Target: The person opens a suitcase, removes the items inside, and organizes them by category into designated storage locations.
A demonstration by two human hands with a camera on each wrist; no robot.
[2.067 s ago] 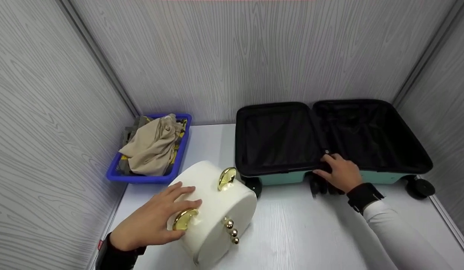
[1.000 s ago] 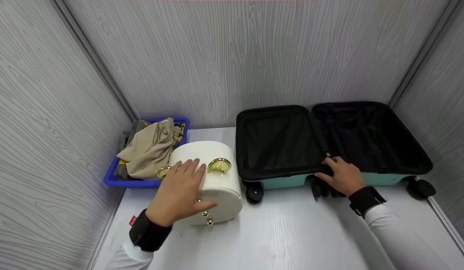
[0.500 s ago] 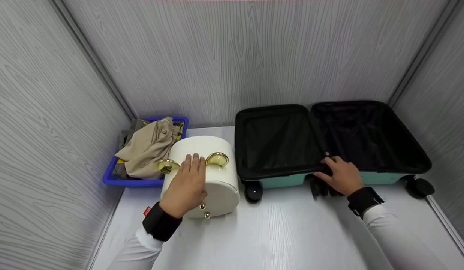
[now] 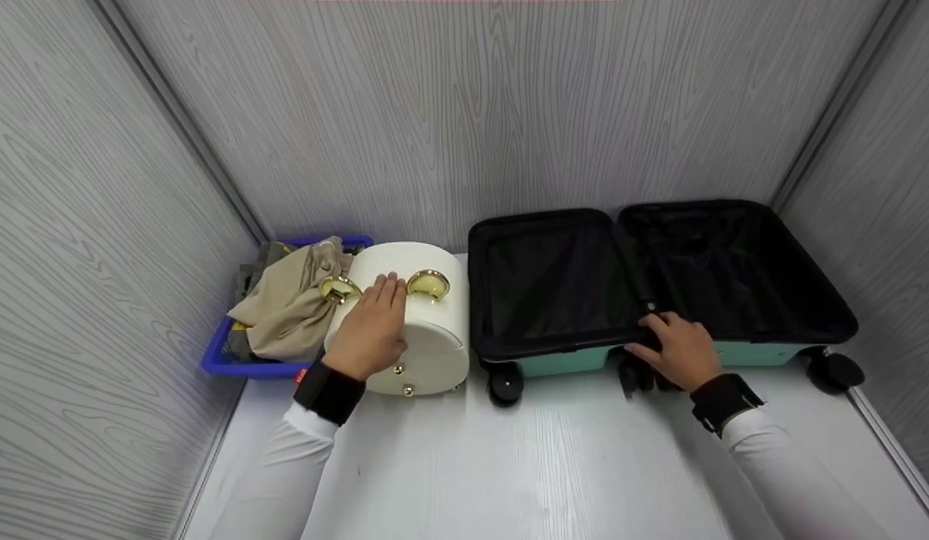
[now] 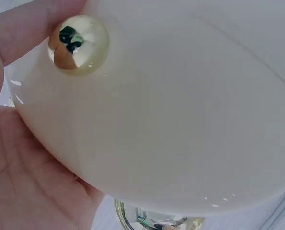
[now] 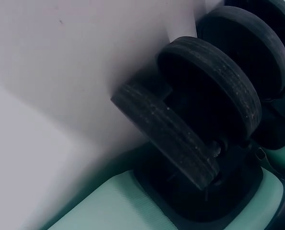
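A: What has moved in the last two seconds?

B: The white case [image 4: 416,330]. It lay tilted on the near part of the tabletop [image 4: 554,465], and the left hand [image 4: 371,330] has slid it away from the person. Now it stands upright at the back, just beside the blue tray [image 4: 217,360] of clothes [image 4: 284,307] on the hand's left and close to the open suitcase [image 4: 659,285] on its right.

A: Is the left hand gripping it?

B: No. The fingers lie straight and flat over the top, between the two gold handle rings [image 4: 428,283], with the palm against the front face. The left wrist view shows the palm [image 5: 32,187] pressed to the case's smooth white shell [image 5: 180,115] near a gold stud [image 5: 77,44]. It's pushing, not clasping.

A: And the right hand?

B: The right hand [image 4: 678,349] has hardly shifted. Its fingers rest curled over the suitcase's near rim where the two halves join, steadying it. Its wrist camera sees only the black wheels [image 6: 204,110] and the mint shell.

A: So what does that amount to?

B: I'd say the case has been parked out of the way, leaving the tabletop in front of the suitcase free.
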